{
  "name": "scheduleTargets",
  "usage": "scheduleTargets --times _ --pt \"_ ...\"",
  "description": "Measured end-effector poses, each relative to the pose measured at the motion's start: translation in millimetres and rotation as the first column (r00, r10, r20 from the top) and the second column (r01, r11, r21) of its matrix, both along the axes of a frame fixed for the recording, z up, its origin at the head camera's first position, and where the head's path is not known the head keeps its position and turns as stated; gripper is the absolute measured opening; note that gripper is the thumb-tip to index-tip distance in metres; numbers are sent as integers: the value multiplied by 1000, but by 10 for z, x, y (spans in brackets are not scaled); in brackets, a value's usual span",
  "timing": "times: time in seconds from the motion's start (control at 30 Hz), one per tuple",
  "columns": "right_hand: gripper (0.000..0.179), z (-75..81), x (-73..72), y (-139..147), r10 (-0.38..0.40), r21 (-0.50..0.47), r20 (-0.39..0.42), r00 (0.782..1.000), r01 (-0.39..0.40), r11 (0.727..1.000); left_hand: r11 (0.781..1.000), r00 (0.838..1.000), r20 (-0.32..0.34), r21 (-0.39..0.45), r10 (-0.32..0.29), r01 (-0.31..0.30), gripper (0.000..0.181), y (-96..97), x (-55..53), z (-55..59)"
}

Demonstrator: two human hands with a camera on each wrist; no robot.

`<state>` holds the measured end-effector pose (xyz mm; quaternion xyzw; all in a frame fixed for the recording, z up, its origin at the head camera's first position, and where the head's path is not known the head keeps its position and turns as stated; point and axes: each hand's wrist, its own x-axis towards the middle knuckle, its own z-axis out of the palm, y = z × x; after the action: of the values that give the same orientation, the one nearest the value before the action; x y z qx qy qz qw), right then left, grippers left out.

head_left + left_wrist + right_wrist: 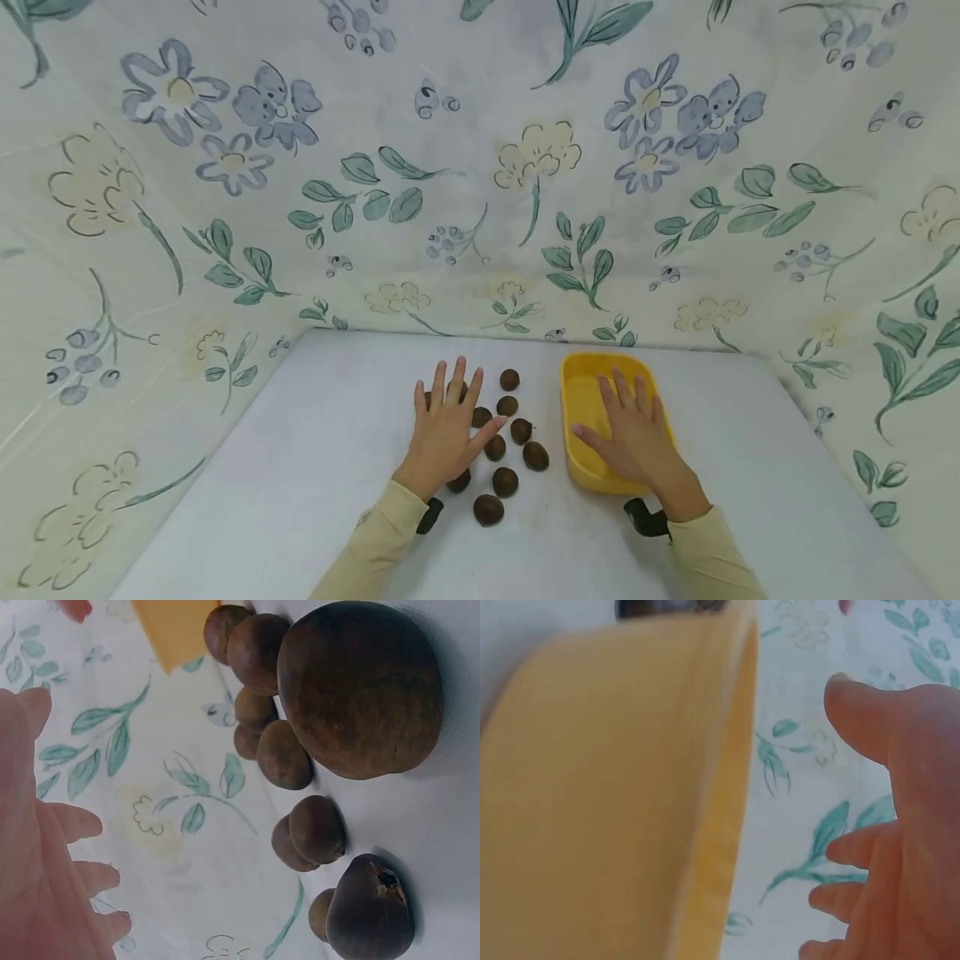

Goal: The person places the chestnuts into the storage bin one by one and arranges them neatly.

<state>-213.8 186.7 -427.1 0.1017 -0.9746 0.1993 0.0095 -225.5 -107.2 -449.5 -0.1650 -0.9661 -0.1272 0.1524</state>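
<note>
Several round, dark brown chestnuts (506, 482) lie loose on the white table. Over the left part of this group my left hand (442, 433) hovers with its fingers straight and spread, hiding some of them. In the left wrist view, a gap separates that hand (52, 847) from the chestnuts (360, 690). To the right of the chestnuts stands a yellow plastic tub (592, 479); its visible inside holds nothing. My right hand (633, 433), palm down with fingers spread, is above the tub and covers part of it. The right wrist view has this hand (896, 817) apart from the tub's rim.
The white tabletop (285, 467) extends to both sides of the hands. A floral cloth (465, 208) rises behind the table and along its sides. Black wrist straps (647, 518) show under both wrists.
</note>
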Motion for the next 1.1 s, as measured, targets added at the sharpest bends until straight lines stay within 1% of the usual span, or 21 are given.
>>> scheduleTargets --times 0.13,0.27,0.37,0.47,0.6,0.67,0.77,0.97,1.03,1.1 --pt "95 32 -11 162 8 -33 24 1000 -7 999 1000 1000 2 14 -1 1 81 -37 5 5" --pt "100 19 9 367 3 -60 36 999 -1 998 1000 1000 9 20 -2 1 80 -58 13 19" --pt "104 -3 35 516 14 -93 68 998 -8 996 1000 1000 13 29 -7 7 78 -73 8 22" --pt "109 -26 57 639 41 -142 139 989 -21 990 999 999 38 50 -5 3 77 -101 -1 19" --pt "117 -39 64 753 56 -189 267 962 -5 982 994 996 88 107 6 -16 77 -167 -31 10" --pt "119 -55 61 789 66 -203 297 953 -4 979 991 994 105 134 12 -26 76 -214 -59 4" --pt "120 -76 48 830 93 -221 307 947 -24 975 983 993 114 178 13 -34 72 -291 -98 10" --pt "125 -124 47 861 160 -282 350 923 -59 958 970 998 59 242 23 -37 62 -473 -162 19" --pt "126 -129 55 862 185 -296 344 921 -81 952 965 998 51 258 33 -45 61 -536 -184 24" --pt "124 -133 55 863 214 -306 318 924 -114 945 960 997 56 274 44 -58 61 -596 -204 34"
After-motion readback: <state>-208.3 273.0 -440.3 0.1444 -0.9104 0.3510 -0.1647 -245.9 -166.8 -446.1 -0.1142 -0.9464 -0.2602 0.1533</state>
